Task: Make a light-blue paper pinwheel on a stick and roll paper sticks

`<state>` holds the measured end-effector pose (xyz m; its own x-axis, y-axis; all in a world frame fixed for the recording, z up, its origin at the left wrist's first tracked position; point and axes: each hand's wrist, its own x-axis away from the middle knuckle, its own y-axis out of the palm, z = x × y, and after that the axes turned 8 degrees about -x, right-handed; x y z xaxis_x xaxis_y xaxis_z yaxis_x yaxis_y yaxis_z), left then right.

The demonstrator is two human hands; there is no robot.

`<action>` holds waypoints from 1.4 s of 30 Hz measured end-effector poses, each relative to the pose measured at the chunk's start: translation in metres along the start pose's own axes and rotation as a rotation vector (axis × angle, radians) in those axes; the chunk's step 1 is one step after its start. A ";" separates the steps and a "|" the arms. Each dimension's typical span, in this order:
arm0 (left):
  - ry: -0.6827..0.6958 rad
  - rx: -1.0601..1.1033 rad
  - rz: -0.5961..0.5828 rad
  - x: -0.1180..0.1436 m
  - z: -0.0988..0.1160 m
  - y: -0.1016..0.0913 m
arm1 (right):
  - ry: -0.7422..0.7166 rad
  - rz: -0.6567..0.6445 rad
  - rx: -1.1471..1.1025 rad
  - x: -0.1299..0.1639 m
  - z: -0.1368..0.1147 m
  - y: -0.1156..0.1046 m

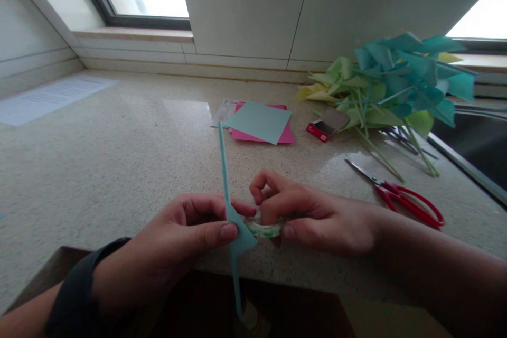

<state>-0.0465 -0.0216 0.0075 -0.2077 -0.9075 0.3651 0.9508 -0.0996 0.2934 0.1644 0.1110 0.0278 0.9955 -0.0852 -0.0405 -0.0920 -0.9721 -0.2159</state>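
Note:
My left hand pinches a light-blue paper piece, a thin rolled stick with a flat, pointed flap at its middle. Its upper end points away over the counter, and its lower end hangs past the front edge. Close against the flap, my right hand grips a small roll of tape with green marks on its rim. Left fingertips reach to the roll's near side; whether a strip of tape runs between roll and paper I cannot tell.
Light-blue and pink paper sheets lie stacked ahead. Right of them are a small red box, blue and green-yellow paper flowers and red-handled scissors. A sink borders the right side. A printed sheet lies far left.

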 end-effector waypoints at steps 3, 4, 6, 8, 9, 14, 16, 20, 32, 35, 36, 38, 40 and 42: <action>0.015 -0.021 -0.018 0.001 -0.001 -0.001 | 0.032 0.042 0.055 -0.001 0.000 0.002; 0.015 -0.029 -0.030 0.001 -0.002 0.000 | 0.039 0.056 0.072 -0.001 0.000 0.003; 0.015 -0.036 -0.048 0.001 -0.003 0.000 | 0.044 0.065 0.082 -0.001 0.001 0.005; 0.031 -0.030 -0.045 0.001 -0.003 0.001 | 0.035 0.065 0.053 0.000 0.001 0.006; 0.042 -0.025 -0.041 0.001 -0.003 0.001 | 0.032 0.062 0.038 0.000 0.001 0.006; 0.035 0.007 -0.040 0.000 0.000 0.002 | -0.017 0.015 -0.011 0.000 0.001 0.002; 0.031 0.033 -0.047 -0.001 0.000 0.002 | -0.055 -0.002 -0.022 -0.001 0.002 0.001; 0.032 0.076 -0.051 -0.002 -0.002 0.001 | -0.077 0.015 -0.031 -0.001 0.005 0.002; 0.023 0.082 -0.009 -0.001 -0.003 0.000 | -0.001 -0.007 -0.097 0.001 0.003 0.001; 0.008 0.078 -0.001 0.000 -0.003 -0.001 | 0.050 -0.007 -0.165 0.003 0.000 0.002; 0.006 0.073 -0.007 -0.001 -0.003 -0.001 | 0.057 -0.012 -0.179 0.003 0.000 0.003; 0.012 0.068 -0.029 -0.001 -0.003 -0.001 | 0.051 -0.027 -0.189 0.003 0.001 0.004; 0.014 0.063 -0.047 -0.002 -0.003 -0.001 | 0.035 -0.032 -0.197 0.002 0.003 0.005; 0.000 0.051 -0.059 -0.003 -0.003 -0.001 | 0.027 -0.026 -0.207 0.002 0.006 0.006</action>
<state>-0.0460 -0.0200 0.0040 -0.2627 -0.9008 0.3459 0.9240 -0.1316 0.3591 0.1657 0.1062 0.0207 0.9980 -0.0629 -0.0105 -0.0630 -0.9980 -0.0111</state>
